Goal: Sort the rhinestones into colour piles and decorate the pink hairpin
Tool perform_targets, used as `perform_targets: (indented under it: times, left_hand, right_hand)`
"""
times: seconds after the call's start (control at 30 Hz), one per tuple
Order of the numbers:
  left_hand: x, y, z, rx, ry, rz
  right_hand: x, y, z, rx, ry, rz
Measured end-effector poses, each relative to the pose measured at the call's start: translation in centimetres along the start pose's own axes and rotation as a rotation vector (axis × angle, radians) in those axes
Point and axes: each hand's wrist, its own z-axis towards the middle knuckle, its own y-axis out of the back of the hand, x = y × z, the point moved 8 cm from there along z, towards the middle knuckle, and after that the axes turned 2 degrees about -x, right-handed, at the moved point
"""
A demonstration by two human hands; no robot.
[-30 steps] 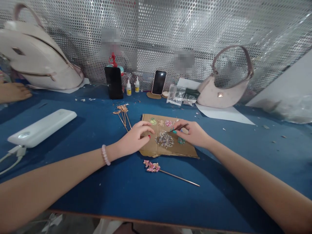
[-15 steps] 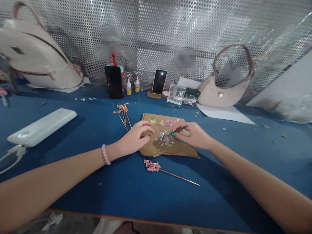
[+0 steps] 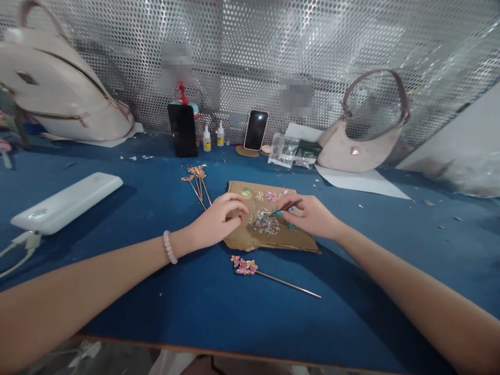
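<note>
My right hand (image 3: 310, 216) is closed on dark tweezers (image 3: 291, 204), whose tips reach into a pile of small silvery rhinestones (image 3: 265, 223). The pile lies on a piece of brown cardboard (image 3: 242, 240). My left hand (image 3: 213, 221) rests at the cardboard's left edge, fingers apart and slightly curved, with nothing in them. Small heaps of green (image 3: 246, 193), gold (image 3: 259, 196) and pink stones (image 3: 271, 196) lie along the far side of the cardboard. In front of it lies a hairpin (image 3: 245, 266) with pink flowers and a long thin metal stick.
Several gold-coloured hairpins (image 3: 198, 179) lie behind my left hand. Farther back stand a black phone (image 3: 183, 130), two small glue bottles (image 3: 207, 140) and another phone (image 3: 256, 130). A white power bank (image 3: 68, 203) is at left; a handbag (image 3: 353, 148) stands at right.
</note>
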Motion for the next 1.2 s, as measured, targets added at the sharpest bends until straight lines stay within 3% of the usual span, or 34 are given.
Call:
perform_targets:
  times: [0.57, 0.93, 1.2]
  left_hand:
    - [0.5, -0.2, 0.0, 0.017, 0.018, -0.018]
    - [0.5, -0.3, -0.1, 0.030, 0.031, -0.028]
    - [0.4, -0.3, -0.1, 0.032, 0.034, -0.031]
  right_hand:
    - [-2.2, 1.0, 0.7, -0.102, -0.094, 0.097]
    - [-4.4, 1.7, 0.9, -0.199, -0.266, 0.129]
    - [-4.4, 2.0, 0.9, -0.216, -0.227, 0.017]
